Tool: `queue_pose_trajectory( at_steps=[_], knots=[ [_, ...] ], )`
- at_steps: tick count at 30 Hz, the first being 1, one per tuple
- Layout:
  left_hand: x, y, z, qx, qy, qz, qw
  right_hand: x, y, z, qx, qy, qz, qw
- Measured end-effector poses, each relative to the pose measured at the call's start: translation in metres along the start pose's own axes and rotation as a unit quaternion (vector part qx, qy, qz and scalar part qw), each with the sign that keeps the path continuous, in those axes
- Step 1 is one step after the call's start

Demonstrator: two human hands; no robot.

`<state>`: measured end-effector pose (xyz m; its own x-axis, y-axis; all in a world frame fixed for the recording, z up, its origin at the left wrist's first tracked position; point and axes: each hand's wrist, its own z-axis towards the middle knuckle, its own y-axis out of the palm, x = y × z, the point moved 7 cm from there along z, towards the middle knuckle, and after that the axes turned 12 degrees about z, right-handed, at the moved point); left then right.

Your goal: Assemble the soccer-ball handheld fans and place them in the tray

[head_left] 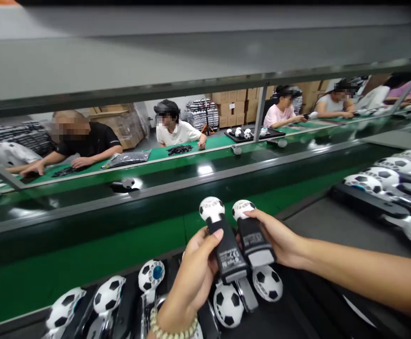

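Two handheld fans with soccer-ball heads and black handles are held side by side, printed labels facing me. My left hand (200, 263) wraps the left fan (228, 252), its thumb across the handle. My right hand (279, 235) grips the right fan (255, 240) near its white head; some of its fingers are hidden behind the handle. Just below them, more soccer-ball fans (228, 305) lie in a black tray. A beaded bracelet (175, 325) circles my left wrist.
Several fans (382, 179) lie in rows on a black tray at right. Ahead runs a dark conveyor belt (177, 176) carrying a few fans. Across it, people (180, 127) sit at a green bench. A grey metal beam (191, 94) spans overhead.
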<state>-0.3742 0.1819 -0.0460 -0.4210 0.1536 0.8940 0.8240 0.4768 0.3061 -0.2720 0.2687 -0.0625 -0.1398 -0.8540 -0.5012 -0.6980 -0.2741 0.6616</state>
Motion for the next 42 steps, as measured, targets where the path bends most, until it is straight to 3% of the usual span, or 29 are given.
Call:
queue_pose_trajectory(
  at_steps=[3, 10, 13, 16, 20, 23, 28, 30, 31, 32, 35, 36, 38, 42],
  knots=[
    [-0.01, 0.0, 0.005, -0.008, -0.058, -0.034, 0.998, 0.0, -0.002, 0.001, 0.008, -0.001, 0.033, 0.999],
    [-0.012, -0.004, 0.007, -0.015, -0.068, -0.059, 0.996, -0.003, -0.004, 0.0, 0.038, -0.019, 0.04, 0.998],
    [-0.013, -0.002, 0.006, -0.026, -0.066, -0.05, 0.996, -0.003, -0.003, 0.0, 0.016, -0.015, 0.023, 0.999],
    [-0.008, 0.002, 0.006, -0.049, -0.018, -0.03, 0.998, 0.001, 0.001, -0.001, -0.039, 0.008, -0.044, 0.998],
    [0.004, 0.005, 0.003, -0.058, 0.074, -0.011, 0.996, -0.006, 0.006, -0.006, -0.095, -0.082, -0.109, 0.986],
    [0.008, 0.007, 0.0, -0.063, 0.093, 0.002, 0.994, -0.008, 0.012, -0.009, -0.123, -0.113, -0.134, 0.977],
    [0.011, 0.002, -0.003, -0.05, 0.084, 0.002, 0.995, -0.039, 0.015, -0.028, -0.086, -0.212, -0.291, 0.929],
    [0.011, -0.004, -0.003, -0.031, 0.076, 0.004, 0.997, -0.065, 0.005, -0.046, -0.031, -0.254, -0.39, 0.884],
    [0.011, -0.007, -0.003, -0.021, 0.073, 0.005, 0.997, -0.08, -0.002, -0.058, 0.012, -0.281, -0.458, 0.844],
    [0.012, -0.009, -0.003, -0.013, 0.07, 0.005, 0.997, -0.097, -0.011, -0.072, 0.066, -0.31, -0.532, 0.785],
    [0.013, -0.015, -0.004, 0.006, 0.058, 0.0, 0.998, -0.138, -0.044, -0.115, 0.223, -0.361, -0.713, 0.558],
    [0.013, -0.016, -0.005, 0.012, 0.054, 0.0, 0.998, -0.147, -0.058, -0.125, 0.258, -0.36, -0.744, 0.5],
    [0.014, -0.017, -0.007, 0.017, 0.048, 0.002, 0.999, -0.158, -0.089, -0.138, 0.301, -0.344, -0.78, 0.427],
    [0.014, -0.013, -0.012, 0.002, 0.045, 0.012, 0.999, -0.162, -0.139, -0.139, 0.333, -0.304, -0.831, 0.325]
  ],
)
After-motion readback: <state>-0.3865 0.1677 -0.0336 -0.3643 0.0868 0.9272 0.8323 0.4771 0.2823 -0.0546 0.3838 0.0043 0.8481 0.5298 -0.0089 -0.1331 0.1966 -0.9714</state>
